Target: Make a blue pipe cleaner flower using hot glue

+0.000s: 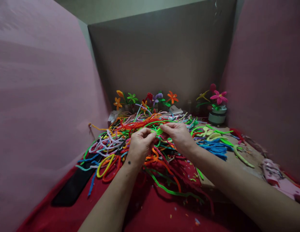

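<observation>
Both hands meet over a heap of many-coloured pipe cleaners (137,124). My left hand (142,143) pinches one end of a bright green pipe cleaner piece (159,131) between thumb and fingertips. The other side of that piece is gripped by the thumb and fingers of my right hand (178,135). Its exact shape is partly covered by my fingers. Just below the hands lie orange pipe cleaners (153,158), and a long green strand (164,188) trails down over the red cloth.
Pipe-cleaner flowers stand at the back, including an orange one (172,96) and a pink one (219,97) in a green pot (217,115). A dark phone-like slab (71,188) lies left on the red cloth (150,212). Blue pipe cleaners (214,148) lie right. Pink panels (43,96) flank the space.
</observation>
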{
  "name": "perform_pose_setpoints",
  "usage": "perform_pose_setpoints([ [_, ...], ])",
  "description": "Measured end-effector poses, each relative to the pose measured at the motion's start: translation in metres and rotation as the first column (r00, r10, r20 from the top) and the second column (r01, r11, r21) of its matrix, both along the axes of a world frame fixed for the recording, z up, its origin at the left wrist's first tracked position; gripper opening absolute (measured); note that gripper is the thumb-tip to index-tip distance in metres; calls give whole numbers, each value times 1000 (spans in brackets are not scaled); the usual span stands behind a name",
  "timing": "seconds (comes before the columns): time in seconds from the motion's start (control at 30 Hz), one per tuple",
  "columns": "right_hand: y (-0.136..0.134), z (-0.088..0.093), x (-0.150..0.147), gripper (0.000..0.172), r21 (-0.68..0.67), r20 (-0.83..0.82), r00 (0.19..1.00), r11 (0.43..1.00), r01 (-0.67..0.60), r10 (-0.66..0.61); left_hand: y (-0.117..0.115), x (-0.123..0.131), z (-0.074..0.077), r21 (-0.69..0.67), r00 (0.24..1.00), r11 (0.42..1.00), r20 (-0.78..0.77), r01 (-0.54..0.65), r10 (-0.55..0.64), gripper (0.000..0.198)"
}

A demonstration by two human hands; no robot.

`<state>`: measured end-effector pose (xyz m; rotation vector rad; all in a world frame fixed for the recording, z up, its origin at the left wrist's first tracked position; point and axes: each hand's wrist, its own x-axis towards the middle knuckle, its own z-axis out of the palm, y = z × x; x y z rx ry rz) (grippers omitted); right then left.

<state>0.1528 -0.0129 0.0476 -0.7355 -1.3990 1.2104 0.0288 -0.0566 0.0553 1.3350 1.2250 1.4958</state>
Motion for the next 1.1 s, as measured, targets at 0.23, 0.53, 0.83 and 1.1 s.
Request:
perform_pose_setpoints([
  [0.23,-5,5,0,29,15,11,1000,1000,6,-6,2,0,-3,28,1000,1000,10,-9,9,14],
  [0.53,-6,6,-2,6,-89,-11,986,982,-164,164,6,-10,-5,-48,997,996,24,73,-71,14],
  [0.83,-3,4,-3,6,-137,-50,992,983,-125,119,10,-10,-13,294,906,956,-400,-16,139,9],
  [1.1,2,-2,-1,4,-80,-80,985,984,-161,155,9,-17,-14,516,686,839,-675,175,272,18],
])
